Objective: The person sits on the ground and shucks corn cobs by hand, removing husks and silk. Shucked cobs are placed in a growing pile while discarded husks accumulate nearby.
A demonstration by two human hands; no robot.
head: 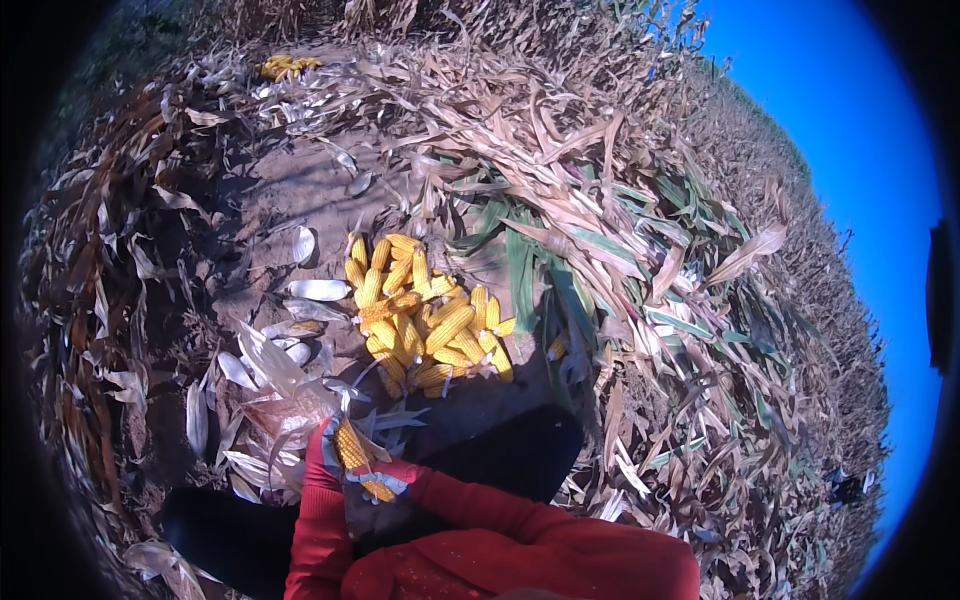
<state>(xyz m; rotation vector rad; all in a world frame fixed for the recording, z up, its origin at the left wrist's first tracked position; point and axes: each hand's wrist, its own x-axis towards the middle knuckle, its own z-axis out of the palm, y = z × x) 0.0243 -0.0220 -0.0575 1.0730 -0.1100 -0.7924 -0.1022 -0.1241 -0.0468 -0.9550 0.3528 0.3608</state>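
Observation:
My left hand [329, 447], in a grey and red glove, is closed around an ear of yellow corn [350, 445] at its husk end. Pale husk leaves [289, 401] spread out beyond that hand. My right hand [386, 474], gloved as well, grips the lower part of the ear, with yellow kernels showing on both sides of the fingers; whether this is one ear or two I cannot tell. Just beyond my hands a heap of husked yellow corn ears [427, 322] lies on bare soil.
Dry stalks with some green leaves [600, 225] are piled along the right. Brown corn leaves [105, 300] lie on the left. A husk-covered ear [319, 290] rests beside the heap. Farther off is a second, smaller pile of yellow ears [289, 67]. My dark-clothed legs [510, 454] flank the hands.

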